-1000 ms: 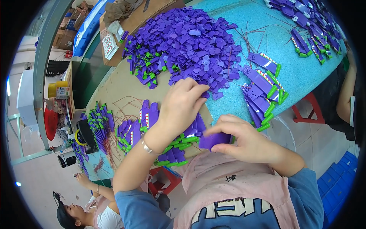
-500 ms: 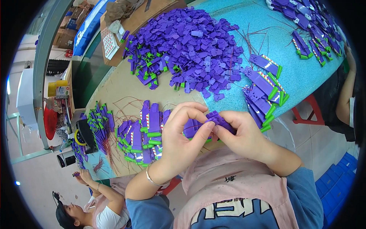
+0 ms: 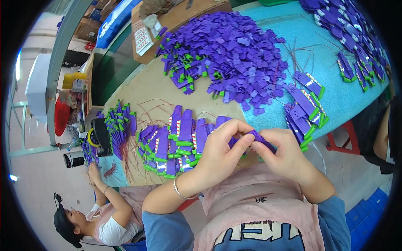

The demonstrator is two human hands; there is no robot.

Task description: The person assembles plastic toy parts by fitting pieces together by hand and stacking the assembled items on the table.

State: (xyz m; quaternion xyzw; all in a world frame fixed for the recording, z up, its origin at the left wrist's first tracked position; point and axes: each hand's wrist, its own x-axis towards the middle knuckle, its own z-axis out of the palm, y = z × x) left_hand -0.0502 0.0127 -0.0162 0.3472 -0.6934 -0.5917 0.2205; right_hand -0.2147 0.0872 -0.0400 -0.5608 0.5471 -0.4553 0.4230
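Note:
A small purple plastic part [image 3: 264,141] is pinched between the thumbs and fingers of both my hands, above the near edge of the table. My left hand [image 3: 226,151] grips it from the left, fingers curled over the top. From the right, my right hand [image 3: 288,154] holds it with the thumb pressed along it. My fingers hide much of the part. Just left of my left hand lie rows of purple pieces with green ends [image 3: 184,131], striped edges and thin reddish wires. A similar group of purple and green pieces [image 3: 305,106] lies beyond my right hand.
A large heap of loose purple parts [image 3: 234,50] covers the table's middle. More assembled pieces [image 3: 349,31] lie at the far right. A cardboard box [image 3: 144,42] stands at the back left. Another person [image 3: 113,213] sits at the left; a red stool [image 3: 345,138] is at right.
The whole view has shifted, so the table and heap sit farther right and lower. Both hands still hold the purple part, which now appears tilted differently between the fingers.

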